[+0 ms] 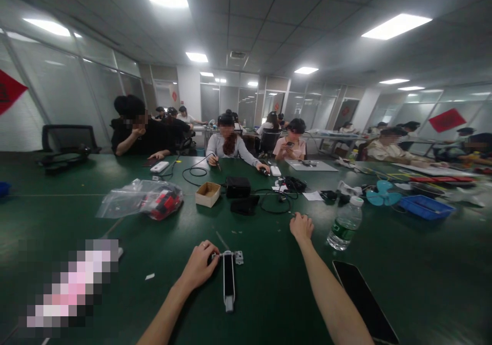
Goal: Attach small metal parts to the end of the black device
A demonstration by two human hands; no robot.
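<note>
My left hand (pixel 200 265) rests on the green table (pixel 269 283) with its fingers curled round the top end of a long black-and-silver device (pixel 228 278) that lies flat, pointing toward me. A small metal bracket (pixel 239 257) sticks out beside that end. My right hand (pixel 302 227) is stretched forward over the table, fingers curled into a loose fist near a black cable (pixel 274 209); whether it holds anything is hidden. A thin rod (pixel 222 240) lies just beyond the device.
A water bottle (pixel 345 224) stands right of my right hand, a dark phone (pixel 363 301) lies by my right forearm. Farther off are a plastic bag with red parts (pixel 154 201), a small cardboard box (pixel 207 194), black boxes (pixel 238 187), a blue tray (pixel 425 206). Several people sit along the far edge.
</note>
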